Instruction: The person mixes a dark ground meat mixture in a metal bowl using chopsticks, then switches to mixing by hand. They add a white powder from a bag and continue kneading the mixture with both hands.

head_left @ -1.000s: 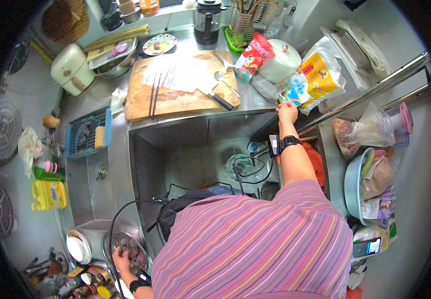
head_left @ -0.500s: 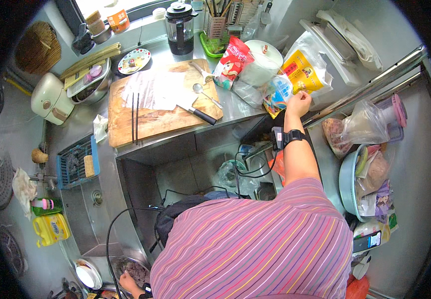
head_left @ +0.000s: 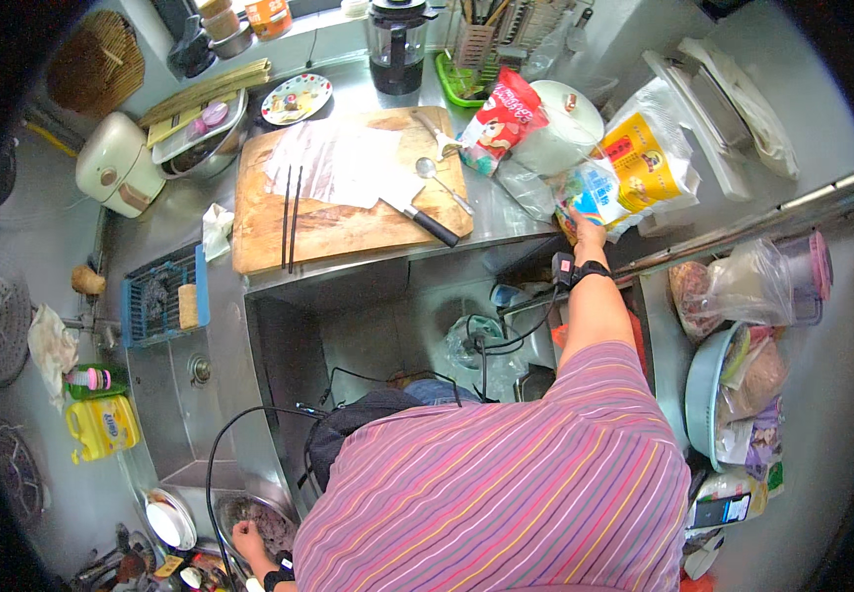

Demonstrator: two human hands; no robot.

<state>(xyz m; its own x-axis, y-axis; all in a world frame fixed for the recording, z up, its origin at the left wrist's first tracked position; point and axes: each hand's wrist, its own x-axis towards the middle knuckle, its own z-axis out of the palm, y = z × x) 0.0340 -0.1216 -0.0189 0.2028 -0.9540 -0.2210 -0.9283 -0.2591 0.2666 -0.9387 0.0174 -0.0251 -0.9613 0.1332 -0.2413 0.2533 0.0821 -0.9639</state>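
Note:
My right hand (head_left: pixel 591 238) reaches to the far right of the counter. Its fingers are closed at the lower edge of a blue-and-yellow plastic packet (head_left: pixel 590 191), and the fingertips are partly hidden. Behind that packet leans a larger yellow-and-white bag (head_left: pixel 641 158). At the lower left, my left hand (head_left: pixel 248 539) is beside the rim of a metal bowl (head_left: pixel 289 505) containing a greyish-pink, minced-looking mass (head_left: pixel 266 521). Its fingers look curled, but what they hold is too small to make out.
A wooden cutting board (head_left: pixel 348 237) bears a cleaver (head_left: pixel 421 221), dark chopsticks (head_left: pixel 293 219), a spoon (head_left: pixel 429 169) and a white sheet (head_left: pixel 348 176). Beside it are a red packet (head_left: pixel 502 123) and a white lidded container (head_left: pixel 560 128). A blue basin (head_left: pixel 700 395) stands right; a sink (head_left: pixel 178 414) lies left.
My right hand has shifted from the right side of the blue-and-yellow packet to its lower edge. My left hand stays by the metal bowl. The whole view has swung slightly.

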